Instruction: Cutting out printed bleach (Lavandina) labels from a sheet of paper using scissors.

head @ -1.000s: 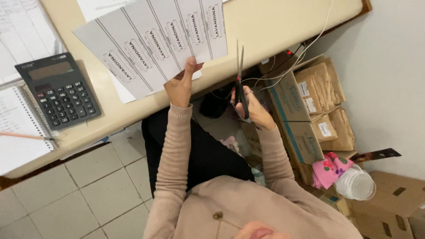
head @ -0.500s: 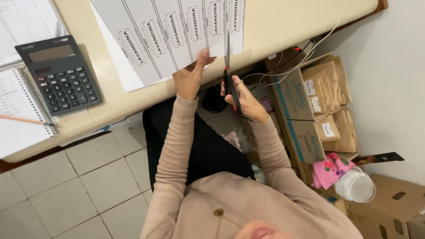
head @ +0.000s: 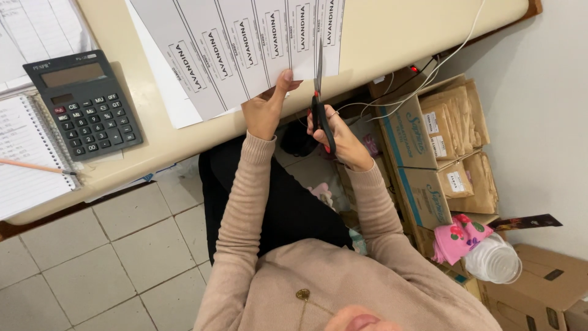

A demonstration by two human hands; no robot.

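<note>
L hand point(head: 264, 110): pinching lower edge of the label sheet point(head: 245, 43) betw. thumb and fingers, fingers closing tight on the paper.
R hand point(head: 340, 138): fingers curling through handles of the scissors point(head: 320, 92), gripping them firmly.
Scissors: pointing up away from body, blades nearly together, slicing into sheet's lower edge along a printed line nr its right side.
Label sheet: white, ruled into strips w/ dark print, lying partly over the beige desk point(head: 404, 37), lower edge hanging past desk rim.
Calculator point(head: 82, 104): dark, sitting on desk well left of the hands.
Notebook point(head: 24, 159): spiral-bound, lying left of calculator, pencil point(head: 37, 167) resting on it.
Boxes point(head: 429, 153): cardboard, standing on floor right of the R arm.
</note>
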